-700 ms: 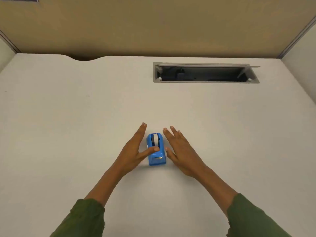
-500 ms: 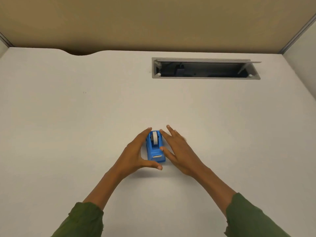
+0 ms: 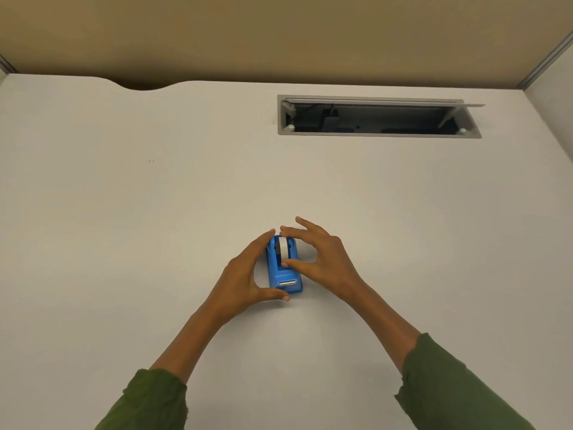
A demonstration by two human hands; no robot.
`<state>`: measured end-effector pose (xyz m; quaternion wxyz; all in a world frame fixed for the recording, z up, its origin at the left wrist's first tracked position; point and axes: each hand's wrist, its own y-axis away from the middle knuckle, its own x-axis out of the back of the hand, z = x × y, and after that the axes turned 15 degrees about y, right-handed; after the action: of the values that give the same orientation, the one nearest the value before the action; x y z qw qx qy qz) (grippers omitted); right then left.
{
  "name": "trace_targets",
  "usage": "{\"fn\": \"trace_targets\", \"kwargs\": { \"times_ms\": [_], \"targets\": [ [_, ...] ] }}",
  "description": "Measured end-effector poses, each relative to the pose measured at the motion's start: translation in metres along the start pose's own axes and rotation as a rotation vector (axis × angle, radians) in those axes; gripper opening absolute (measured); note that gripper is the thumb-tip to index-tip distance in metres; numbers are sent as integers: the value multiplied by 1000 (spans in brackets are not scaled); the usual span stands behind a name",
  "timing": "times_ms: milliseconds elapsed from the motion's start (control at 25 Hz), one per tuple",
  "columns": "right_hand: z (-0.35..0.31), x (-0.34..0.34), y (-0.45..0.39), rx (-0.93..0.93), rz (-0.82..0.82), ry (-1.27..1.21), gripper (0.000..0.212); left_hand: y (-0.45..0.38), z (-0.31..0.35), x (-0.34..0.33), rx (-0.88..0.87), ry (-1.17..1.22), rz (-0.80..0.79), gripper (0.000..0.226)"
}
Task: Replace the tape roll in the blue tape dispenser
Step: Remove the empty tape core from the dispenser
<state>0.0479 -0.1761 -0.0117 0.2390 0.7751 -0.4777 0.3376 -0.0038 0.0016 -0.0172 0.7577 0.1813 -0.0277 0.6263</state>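
A small blue tape dispenser stands on the white desk, its metal cutter toward me. A white tape roll sits in its far half. My left hand wraps the dispenser's left side, with fingertips at the far end and the thumb at the near end. My right hand arches over the right side, index fingertip on the roll's far edge and thumb on its near edge. Both forearms wear green sleeves.
A grey cable tray opening with its flap raised is set into the desk at the back right. A tan partition runs along the desk's far edge, which has a curved notch at the back left.
Both hands went from flat beside the dispenser to closing on it. The left hand now clasps the body; the right thumb and index finger have pinched onto the roll.
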Motion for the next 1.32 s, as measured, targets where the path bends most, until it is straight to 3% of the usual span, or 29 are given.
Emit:
{"fn": "trace_targets", "kwargs": {
  "times_ms": [320, 400, 520, 600, 1120, 1320],
  "targets": [
    [-8, 15, -2, -41, 53, -133, 45, 2, 14, 7, 30, 12, -26, 108],
    [-12, 21, -1, -35, 63, -171, 45, 5, 26, 11, -12, 85, 69, 89],
    [-20, 29, 2, -22, 65, -234, 47, 7, 44, 12, -99, 268, 247, 40],
    [-25, 32, 3, -13, 57, -286, 46, 7, 54, 10, -95, 338, 274, 25],
    [-28, 39, 4, -42, -38, -400, 42, 1, 59, 6, -28, 605, 298, 25],
    [-29, 33, 5, -7, 6, -378, 39, -3, 61, 0, -31, 610, 352, 25]
  ]
}}
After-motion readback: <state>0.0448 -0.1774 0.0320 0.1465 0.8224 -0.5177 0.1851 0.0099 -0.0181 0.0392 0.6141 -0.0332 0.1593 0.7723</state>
